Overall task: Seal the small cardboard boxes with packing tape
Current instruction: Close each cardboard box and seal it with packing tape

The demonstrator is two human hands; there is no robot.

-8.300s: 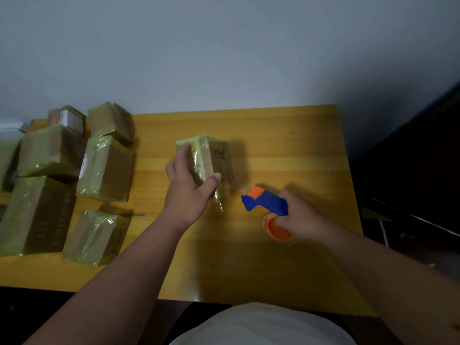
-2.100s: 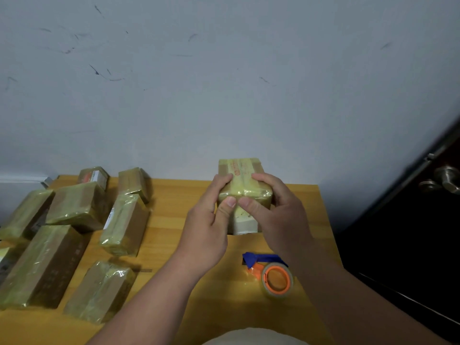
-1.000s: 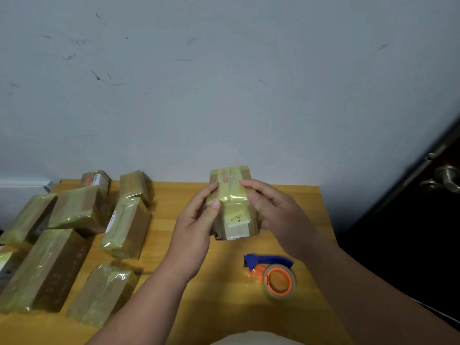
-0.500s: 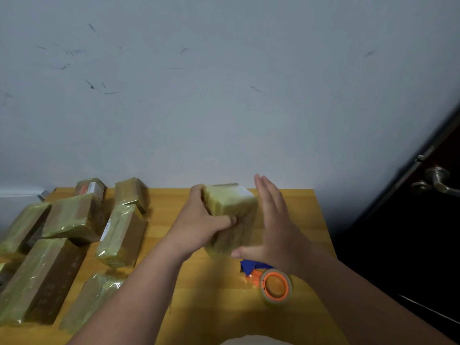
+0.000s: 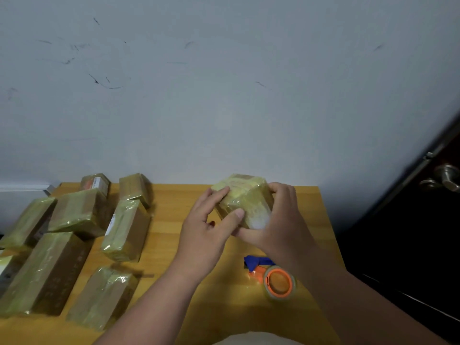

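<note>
both hands back on the box, tape set aside

since half a second ago your right hand (image 5: pixel 278 220) has closed back onto the small cardboard box (image 5: pixel 242 199); it was flat and open beside it then. your left hand (image 5: pixel 206 230) now has its fingers curled over the top left edge and its thumb pressed on the near face. your right fingers wrap the far right corner, with the thumb under the near bottom edge. you are holding the box between both hands above the far middle of the table (image 5: pixel 174 235). it is already covered in shiny yellowish tape, and you are probably pressing that tape flat.

watch for these:
- the film looks slick, so a loose grip while you turn the box could let it slide and drop onto the table.
- uneven thumb pressure could trap creases or lift a tape edge. whether any edge is loose cannot be told from here.

around you, the tape dispenser (image 5: pixel 272 278) lies at 5 o'clock of the box, partly under your right forearm. lowering that arm carelessly could knock it toward the right table edge. a group of wrapped boxes (image 5: pixel 124 230) fills the table from 8 to 10 o'clock, well apart from the held box. a door handle (image 5: pixel 445 180) shows at 3 o'clock. nothing stands between your hands and the box.
</note>
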